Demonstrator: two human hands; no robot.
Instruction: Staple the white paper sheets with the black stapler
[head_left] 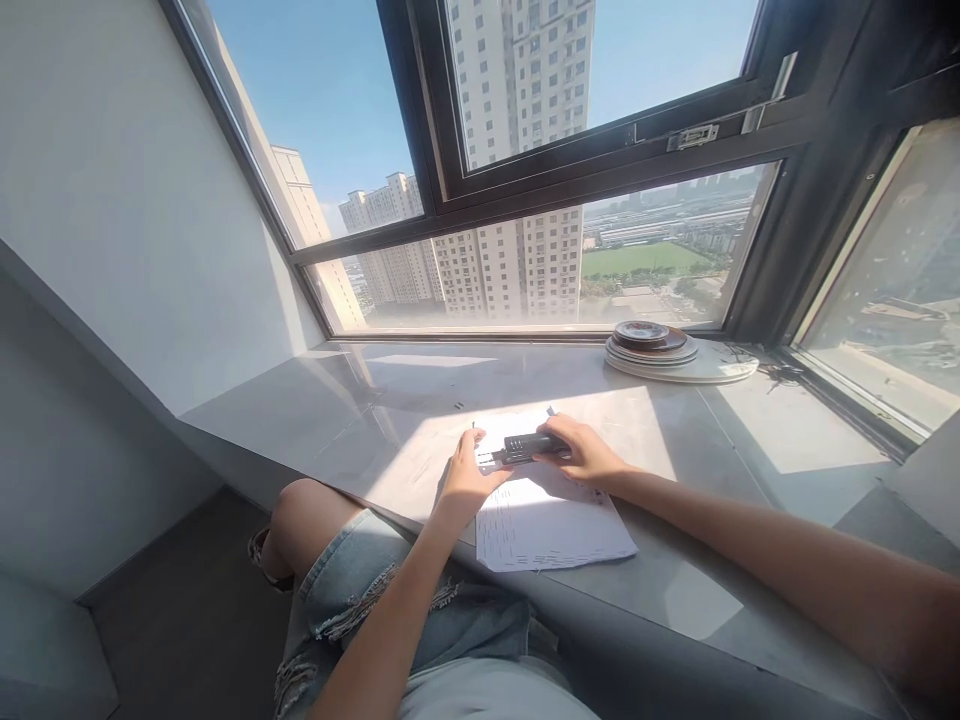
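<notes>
Sunlight is falling across the grey stone windowsill (322,400), and on it a black stapler (523,447) is lying lengthwise over the far end of a printed sheet of paper (544,510). Both hands are meeting at the stapler. The left hand (466,478) is resting on the paper's left edge, with its thumb and fingertips touching the stapler's pale, metallic-looking left end. The right hand (583,452) is wrapping over the stapler's right end, fingers curled onto its top; how firmly it is gripping cannot be told from here.

Judging by its look, the stapler is behaving as a stiff, compact, fairly light tool with a hard plastic shell that is probably a little slick, so the broad rear body under the right hand is looking like the safest place to hold it, while the hinged front end is likely to swing or pinch. The paper is thin, limp and easy to crease; its near edge is hanging slightly past the sill, so it is better pinned flat than pinched.

Well apart, to the right near the window frame (600,170), a stack of plates (660,350) is sitting on the sill.
</notes>
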